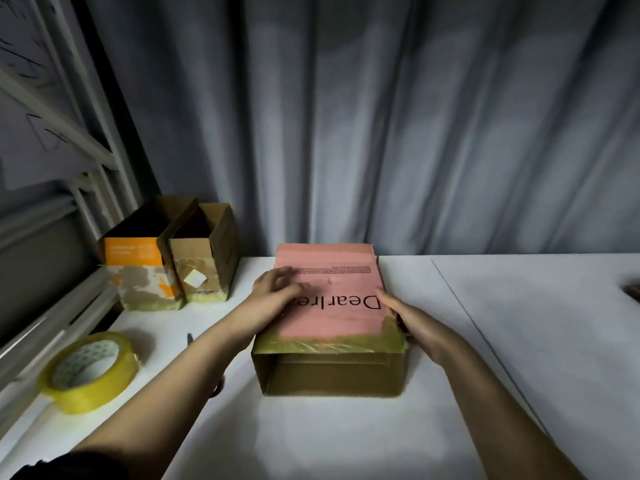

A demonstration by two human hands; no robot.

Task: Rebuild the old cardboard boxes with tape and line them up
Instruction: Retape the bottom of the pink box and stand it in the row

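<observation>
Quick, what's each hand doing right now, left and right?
Left hand: open, fingers resting on the top of the pink box.
Right hand: open, pressed flat against the box's right side.

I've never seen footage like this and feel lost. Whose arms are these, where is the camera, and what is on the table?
No machine here: a person wears a camera on the head, looking down at their own hands. The left hand lies on top of the pink cardboard box, fingers loosely bent; the right hand presses its right side. The box lies on a white table, its open end facing the camera. At the far left stand an orange-labelled box and a plain brown box, side by side. Nearer lies a roll of yellowish tape. A curtain hangs behind.
</observation>
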